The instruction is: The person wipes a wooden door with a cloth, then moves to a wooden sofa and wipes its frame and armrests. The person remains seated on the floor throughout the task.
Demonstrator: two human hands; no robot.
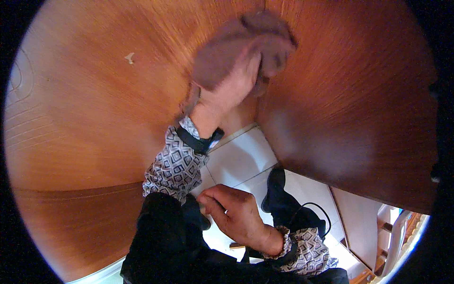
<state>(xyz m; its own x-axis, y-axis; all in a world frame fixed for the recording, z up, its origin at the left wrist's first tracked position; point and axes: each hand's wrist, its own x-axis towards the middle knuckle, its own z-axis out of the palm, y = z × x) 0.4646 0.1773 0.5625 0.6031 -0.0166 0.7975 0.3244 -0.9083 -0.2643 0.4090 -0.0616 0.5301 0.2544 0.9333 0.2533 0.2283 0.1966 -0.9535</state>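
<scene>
A brownish-mauve cloth (pixel 220 59) is bunched under and around my left hand (pixel 231 85), which presses it against a wooden surface near the corner of two panels. The fingers are wrapped in its folds, and motion blurs the cloth a little. Lower down, in front of my body, hangs my right hand (pixel 241 220). Its fingers are curled in and the thumb lies along the index finger; nothing shows in its grip. Both sleeves are patterned with diamonds, and a dark band (pixel 196 140) circles the left wrist.
A glossy wooden panel (pixel 90 109) with a pale chip mark rises on the left. Another wooden panel (pixel 350 104) meets it at the right. Below are white floor tiles (pixel 241 154) and my dark shoe (pixel 275 184). A curved metal bar (pixel 397 239) stands at lower right.
</scene>
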